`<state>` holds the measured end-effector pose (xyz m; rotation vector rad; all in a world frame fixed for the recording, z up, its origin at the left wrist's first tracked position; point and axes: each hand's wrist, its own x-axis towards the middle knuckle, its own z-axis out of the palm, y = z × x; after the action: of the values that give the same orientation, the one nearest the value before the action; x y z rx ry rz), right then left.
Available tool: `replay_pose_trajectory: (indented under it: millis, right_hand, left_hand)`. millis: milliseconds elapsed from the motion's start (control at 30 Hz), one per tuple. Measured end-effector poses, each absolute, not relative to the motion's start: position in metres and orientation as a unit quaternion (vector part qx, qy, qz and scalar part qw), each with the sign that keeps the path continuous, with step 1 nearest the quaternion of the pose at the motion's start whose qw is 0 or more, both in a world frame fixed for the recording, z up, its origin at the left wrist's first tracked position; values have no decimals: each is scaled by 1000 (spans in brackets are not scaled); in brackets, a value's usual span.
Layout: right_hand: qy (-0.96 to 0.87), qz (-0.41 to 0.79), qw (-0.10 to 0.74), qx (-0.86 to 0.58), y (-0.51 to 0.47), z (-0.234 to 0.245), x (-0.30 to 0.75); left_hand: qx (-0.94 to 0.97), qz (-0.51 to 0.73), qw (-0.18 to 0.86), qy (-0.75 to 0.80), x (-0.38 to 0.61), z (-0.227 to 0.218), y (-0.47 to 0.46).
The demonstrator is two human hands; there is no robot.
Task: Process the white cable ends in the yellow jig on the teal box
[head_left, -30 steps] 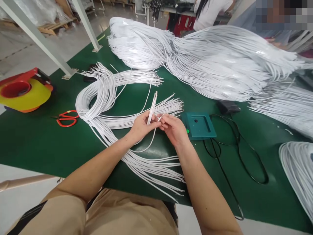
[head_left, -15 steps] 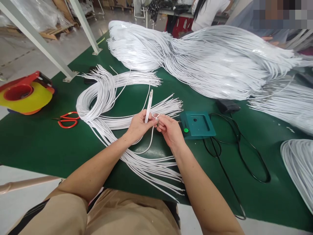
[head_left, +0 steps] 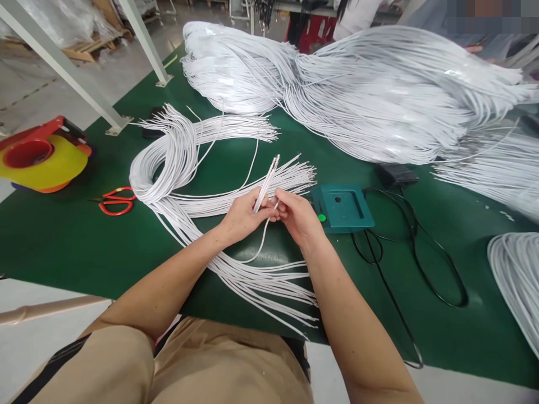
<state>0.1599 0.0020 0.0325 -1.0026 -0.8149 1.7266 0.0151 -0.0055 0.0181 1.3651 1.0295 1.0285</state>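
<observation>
Several white cables (head_left: 266,182) with metal-tipped ends stand up out of my left hand (head_left: 244,213), which is closed around them. My right hand (head_left: 297,213) meets it at the fingertips, pinching a single white cable (head_left: 265,238) whose length curves down to the table. The exact end between the fingers is partly hidden. Beneath and behind both hands spreads a looped bundle of white cables (head_left: 145,174), its cut ends fanning out to the right and toward my body.
Red-handled scissors (head_left: 115,202) and a tape dispenser (head_left: 37,157) lie on the left. Right of my hands sits a teal device (head_left: 343,207) with black cords (head_left: 415,241). A large cable heap (head_left: 357,95) covers the back; a cable coil (head_left: 516,275) lies far right.
The cables upright in my left hand now lean more to the right. My right fingers have shifted slightly on the single cable. The whole view has tipped a little downward.
</observation>
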Motion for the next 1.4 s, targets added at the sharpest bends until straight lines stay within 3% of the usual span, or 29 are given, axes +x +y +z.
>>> replay_pose_trajectory:
  millis: [233,500,900,1400]
  right_hand:
    - [-314,741,463,-371,4,29,162]
    - [-359,671,501,-413,0,33,161]
    - [-405,585,507,-487,-1,39,159]
    - [-420,595,497,-472,0,34,157]
  left_hand:
    - [537,453,570,427,14,23,-3]
    - [570,447,508,465,9,26,0]
    - [593,453,497,443,6,27,1]
    - [627,436,498,410,3,25,5]
